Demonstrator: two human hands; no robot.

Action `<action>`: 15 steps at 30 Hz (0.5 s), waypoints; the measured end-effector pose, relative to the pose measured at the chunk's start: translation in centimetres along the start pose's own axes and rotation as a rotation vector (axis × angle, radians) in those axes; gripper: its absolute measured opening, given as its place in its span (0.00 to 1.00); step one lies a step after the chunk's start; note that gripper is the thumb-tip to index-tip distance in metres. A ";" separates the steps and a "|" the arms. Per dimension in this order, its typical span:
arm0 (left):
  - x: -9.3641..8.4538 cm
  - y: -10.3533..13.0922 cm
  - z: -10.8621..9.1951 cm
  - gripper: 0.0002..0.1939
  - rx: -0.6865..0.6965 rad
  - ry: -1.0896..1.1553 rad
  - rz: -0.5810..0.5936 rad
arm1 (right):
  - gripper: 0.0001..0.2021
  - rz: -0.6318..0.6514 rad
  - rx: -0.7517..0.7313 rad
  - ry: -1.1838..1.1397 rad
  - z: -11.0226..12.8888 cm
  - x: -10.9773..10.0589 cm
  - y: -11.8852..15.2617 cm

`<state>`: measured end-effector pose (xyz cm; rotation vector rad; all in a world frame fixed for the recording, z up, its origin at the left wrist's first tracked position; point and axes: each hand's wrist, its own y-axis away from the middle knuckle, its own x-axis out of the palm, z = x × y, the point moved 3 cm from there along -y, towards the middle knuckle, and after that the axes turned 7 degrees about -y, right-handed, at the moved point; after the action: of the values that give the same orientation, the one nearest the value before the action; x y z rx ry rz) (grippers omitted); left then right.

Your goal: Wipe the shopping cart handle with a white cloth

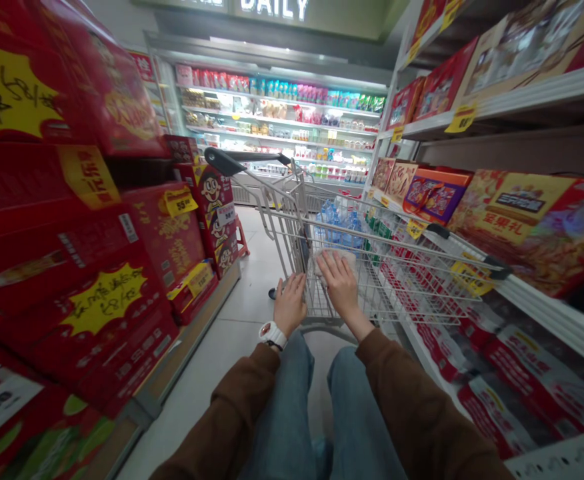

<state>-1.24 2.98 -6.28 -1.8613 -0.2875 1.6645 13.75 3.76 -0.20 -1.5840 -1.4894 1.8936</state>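
Observation:
A metal wire shopping cart (422,283) with a dark handle (225,162) stands in front of my knees. Against its wires, my left hand (291,305) has its fingers stretched out; a white watch (273,335) is on that wrist. My right hand (339,283) lies flat with fingers extended over a pale, whitish item (349,259) at the cart's side. The item's kind cannot be made out, as the hand covers much of it. Neither hand is wrapped round anything.
Red gift boxes (162,230) with yellow price signs are stacked along the left. Shelves (517,97) of boxed goods line the right, with red-wrapped packs (537,373) below. Blue-tinted water bottles (339,223) stand beyond the cart. A lit refrigerated display (282,120) spans the back.

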 end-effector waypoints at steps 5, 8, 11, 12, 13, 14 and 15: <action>0.1 -0.1 -0.1 0.40 -0.017 0.035 -0.007 | 0.34 0.083 0.014 0.007 -0.2 1.4 4.2; 0.3 -0.1 -0.1 0.41 -0.024 0.045 -0.005 | 0.35 0.130 0.036 -0.007 0.0 0.7 4.3; 0.4 0.0 -0.2 0.42 -0.036 0.060 -0.004 | 0.35 0.096 0.045 -0.033 0.5 -0.8 2.0; 0.4 0.0 -0.3 0.42 -0.040 0.066 -0.003 | 0.35 0.072 0.040 -0.040 0.6 -1.2 0.9; 0.4 0.0 -0.3 0.42 -0.043 0.072 0.000 | 0.35 0.050 0.035 -0.044 0.8 -1.5 -0.2; 0.4 0.1 -0.3 0.42 -0.044 0.078 0.004 | 0.35 0.030 0.030 -0.047 0.9 -1.7 -1.1; 0.3 0.1 -0.4 0.42 -0.043 0.084 0.009 | 0.35 0.016 0.028 -0.047 0.9 -1.8 -1.9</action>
<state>-0.86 2.97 -6.58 -1.9611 -0.2828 1.5930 12.88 2.84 2.28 -1.5541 -1.4665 1.9652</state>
